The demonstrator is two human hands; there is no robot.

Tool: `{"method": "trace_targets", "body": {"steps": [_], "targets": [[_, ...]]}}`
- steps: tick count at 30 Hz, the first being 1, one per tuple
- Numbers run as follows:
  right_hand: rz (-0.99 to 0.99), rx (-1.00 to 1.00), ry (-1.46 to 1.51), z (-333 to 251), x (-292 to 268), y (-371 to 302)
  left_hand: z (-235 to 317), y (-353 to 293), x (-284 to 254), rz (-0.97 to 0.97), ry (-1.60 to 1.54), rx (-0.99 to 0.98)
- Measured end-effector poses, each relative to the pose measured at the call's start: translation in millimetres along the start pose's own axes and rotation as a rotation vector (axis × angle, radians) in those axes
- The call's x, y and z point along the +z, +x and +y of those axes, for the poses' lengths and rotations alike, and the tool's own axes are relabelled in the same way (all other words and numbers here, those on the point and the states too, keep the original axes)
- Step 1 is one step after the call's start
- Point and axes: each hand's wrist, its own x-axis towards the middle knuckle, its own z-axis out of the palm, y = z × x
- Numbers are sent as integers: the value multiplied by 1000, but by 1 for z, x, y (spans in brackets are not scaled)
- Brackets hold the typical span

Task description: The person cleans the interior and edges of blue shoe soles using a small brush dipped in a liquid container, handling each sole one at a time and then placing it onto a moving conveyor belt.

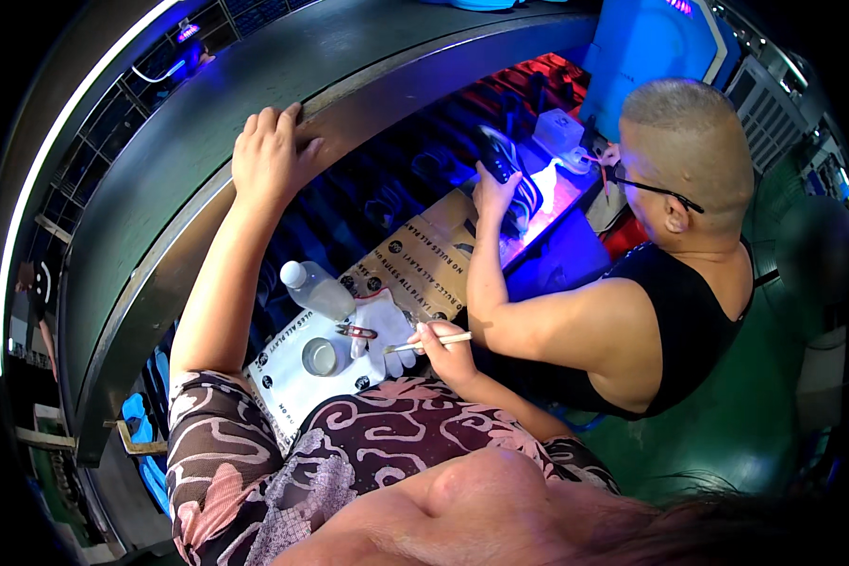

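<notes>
My left hand [269, 156] rests on the rim of a long green-topped conveyor [174, 141], its fingers laid over the edge and its thumb apart, holding nothing. In my right hand [448, 354] is a thin, pale-handled brush [443, 341], pinched near its middle with the bristle end to the left. Just left of the brush lies a whitish glove [379, 325], with a small red-and-silver tool [357, 332] on it. Close by stand a small clear glass jar [320, 357] and a translucent plastic bottle [323, 294] with a white cap, tilted in view.
White printed paper [283, 363] and brown printed paper [424, 259] cover the work surface. At my right a co-worker [623, 311] holds a dark shoe [511, 179] under bright blue-violet light. A clear plastic box [558, 130] and a blue machine housing [646, 71] stand beyond.
</notes>
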Motion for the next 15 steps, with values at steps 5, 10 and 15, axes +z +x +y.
{"method": "trace_targets", "body": {"steps": [5, 10, 15], "targets": [[-29, 63, 74, -2, 3, 2, -5, -1, 0, -43, 43, -107], [-49, 5, 30, -3, 13, 3, -20, -11, 8, 57, 19, -73], [-27, 127, 86, 7, 14, -3, -10, -63, -42, 160, -345, -58]]}}
